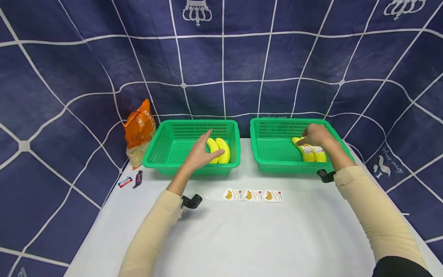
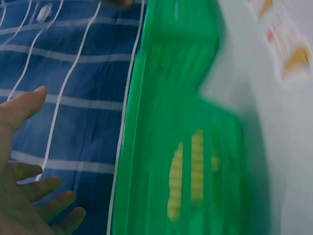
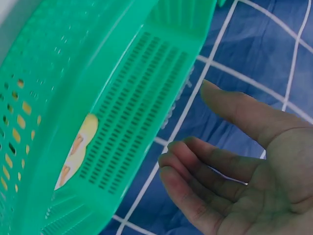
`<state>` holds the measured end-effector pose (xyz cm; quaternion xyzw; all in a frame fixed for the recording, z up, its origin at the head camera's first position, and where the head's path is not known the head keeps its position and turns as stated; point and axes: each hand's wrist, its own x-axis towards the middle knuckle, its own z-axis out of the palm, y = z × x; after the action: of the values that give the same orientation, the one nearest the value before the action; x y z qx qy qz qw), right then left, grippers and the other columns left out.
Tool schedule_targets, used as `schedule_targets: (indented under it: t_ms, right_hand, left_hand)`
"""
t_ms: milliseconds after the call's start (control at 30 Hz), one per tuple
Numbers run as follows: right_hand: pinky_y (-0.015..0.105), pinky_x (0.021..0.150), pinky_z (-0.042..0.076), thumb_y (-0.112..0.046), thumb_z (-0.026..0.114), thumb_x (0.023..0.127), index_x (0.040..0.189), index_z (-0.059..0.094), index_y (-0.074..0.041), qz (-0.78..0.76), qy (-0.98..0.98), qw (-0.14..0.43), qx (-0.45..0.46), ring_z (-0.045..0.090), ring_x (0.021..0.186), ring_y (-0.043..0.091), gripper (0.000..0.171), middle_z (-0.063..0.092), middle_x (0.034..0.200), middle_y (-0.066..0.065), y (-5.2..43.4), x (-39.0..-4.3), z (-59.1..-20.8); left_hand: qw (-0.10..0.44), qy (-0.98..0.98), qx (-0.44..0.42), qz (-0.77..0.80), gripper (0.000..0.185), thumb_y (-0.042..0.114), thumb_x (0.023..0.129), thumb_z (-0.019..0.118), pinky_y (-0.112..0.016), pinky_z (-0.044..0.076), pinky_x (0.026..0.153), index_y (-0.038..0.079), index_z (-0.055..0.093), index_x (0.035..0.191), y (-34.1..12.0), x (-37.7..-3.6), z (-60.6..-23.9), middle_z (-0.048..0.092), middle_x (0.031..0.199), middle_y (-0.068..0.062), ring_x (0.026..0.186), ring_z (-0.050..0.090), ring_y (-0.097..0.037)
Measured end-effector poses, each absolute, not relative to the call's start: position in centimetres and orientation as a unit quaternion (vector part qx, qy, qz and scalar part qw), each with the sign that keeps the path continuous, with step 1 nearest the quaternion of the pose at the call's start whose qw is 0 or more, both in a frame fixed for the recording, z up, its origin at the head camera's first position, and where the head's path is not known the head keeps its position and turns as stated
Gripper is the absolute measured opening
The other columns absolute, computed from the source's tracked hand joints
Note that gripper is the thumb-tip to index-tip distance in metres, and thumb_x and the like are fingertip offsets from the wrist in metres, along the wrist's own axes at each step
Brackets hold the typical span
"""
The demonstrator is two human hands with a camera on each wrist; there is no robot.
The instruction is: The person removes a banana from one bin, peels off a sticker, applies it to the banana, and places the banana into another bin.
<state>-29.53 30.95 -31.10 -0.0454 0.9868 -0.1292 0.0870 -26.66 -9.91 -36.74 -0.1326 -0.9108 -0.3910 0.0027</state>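
Over the left green basket [image 1: 174, 148] my left hand [image 1: 202, 154] is held with thumb and fingers spread, holding nothing. Two plain yellow bananas [image 1: 225, 151] lie in that basket just beyond and beside it, partly covered by the hand in the head view. My right hand [image 1: 316, 135] hovers above the right green basket [image 1: 275, 150]. Its fingers are loosely bent with nothing between them, as the right wrist view shows of the hand [image 3: 234, 181]. Beneath it are bananas bearing white labels [image 1: 320, 154], lying side by side at the basket's right end.
On the white table [image 1: 242, 238], three banana stickers [image 1: 253, 195] lie in a row in front of the baskets. An orange bag [image 1: 140, 125] leans at the back left, with a purple wrapped candy [image 1: 138, 179] and a small red-and-blue packet [image 1: 125, 182] near it. A blue curtain [image 1: 242, 57] hangs behind.
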Motion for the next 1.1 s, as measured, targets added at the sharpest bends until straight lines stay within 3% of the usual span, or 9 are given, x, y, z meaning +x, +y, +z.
schedule_targets:
  t_ms: [267, 433, 533, 667, 767, 933, 1100]
  right_hand:
    - [0.049, 0.081, 0.053, -0.036, 0.076, 0.082, 0.121, 0.063, 0.010, -0.145, 0.985, 0.072, -0.062, 0.061, 0.104, 0.041, 0.062, 0.063, 0.123, 0.029, 28.9, -27.7, -30.7]
    - [0.054, 0.089, 0.050, -0.036, 0.076, 0.083, 0.124, 0.062, 0.008, -0.156, 0.983, 0.073, -0.056, 0.058, 0.109, 0.041, 0.061, 0.064, 0.121, 0.028, 27.5, -26.9, -30.2]
    - [0.059, 0.099, 0.042, -0.033, 0.076, 0.083, 0.124, 0.062, 0.007, -0.160, 0.983, 0.070, -0.061, 0.056, 0.110, 0.040, 0.059, 0.065, 0.120, 0.026, 26.9, -26.6, -30.2]
    - [0.049, 0.085, 0.048, -0.032, 0.076, 0.083, 0.123, 0.063, 0.007, -0.161, 0.982, 0.068, -0.069, 0.058, 0.090, 0.030, 0.058, 0.069, 0.106, 0.021, 26.4, -26.3, -30.4]
    - [0.035, 0.065, 0.043, -0.033, 0.077, 0.082, 0.123, 0.063, 0.006, -0.167, 0.981, 0.077, -0.068, 0.046, 0.070, 0.020, 0.058, 0.065, 0.085, 0.010, 26.2, -26.1, -30.5]
    - [0.032, 0.061, 0.036, -0.033, 0.079, 0.080, 0.121, 0.065, 0.004, -0.167, 0.981, 0.073, -0.071, 0.038, 0.064, 0.015, 0.057, 0.054, 0.071, 0.001, 26.0, -25.9, -30.5]
    - [0.033, 0.067, 0.041, -0.032, 0.079, 0.081, 0.122, 0.064, 0.004, -0.169, 0.980, 0.073, -0.075, 0.047, 0.075, 0.018, 0.057, 0.062, 0.084, 0.005, 25.8, -25.8, -30.6]
  left_hand:
    - [0.040, -0.928, -0.100, -0.356, 0.092, 0.054, 0.086, 0.067, -0.071, 0.020, 0.112, 0.025, 0.017, 0.157, -18.9, -25.8, -37.6, 0.017, 0.164, -0.014, 0.148, 0.015, -0.045]
    - [0.049, -0.932, -0.076, -0.352, 0.091, 0.053, 0.087, 0.066, -0.071, 0.019, 0.112, 0.023, 0.016, 0.158, -23.4, -26.0, -38.9, 0.017, 0.163, -0.017, 0.148, 0.015, -0.045]
    - [0.061, -0.931, -0.050, -0.356, 0.094, 0.053, 0.087, 0.065, -0.071, 0.017, 0.113, 0.018, 0.015, 0.158, -25.6, -26.2, -40.1, 0.015, 0.163, -0.018, 0.148, 0.013, -0.046]
    - [0.081, -0.930, -0.025, -0.357, 0.093, 0.052, 0.088, 0.064, -0.072, 0.014, 0.112, 0.015, 0.015, 0.158, -27.3, -26.1, -41.8, 0.015, 0.163, -0.019, 0.147, 0.013, -0.047]
    - [0.081, -0.927, -0.007, -0.367, 0.093, 0.052, 0.089, 0.063, -0.073, 0.012, 0.112, 0.016, 0.013, 0.158, -27.9, -26.0, -42.9, 0.013, 0.164, -0.017, 0.148, 0.011, -0.048]
    - [0.071, -0.910, 0.023, -0.409, 0.091, 0.054, 0.091, 0.059, -0.068, 0.012, 0.116, 0.019, 0.009, 0.158, -28.6, -25.8, -43.8, 0.008, 0.165, -0.012, 0.150, 0.010, -0.043]
    - [0.076, -0.893, 0.037, -0.442, 0.090, 0.056, 0.090, 0.058, -0.064, 0.011, 0.119, 0.025, 0.007, 0.158, -28.7, -25.8, -44.1, 0.005, 0.166, -0.007, 0.151, 0.007, -0.039]
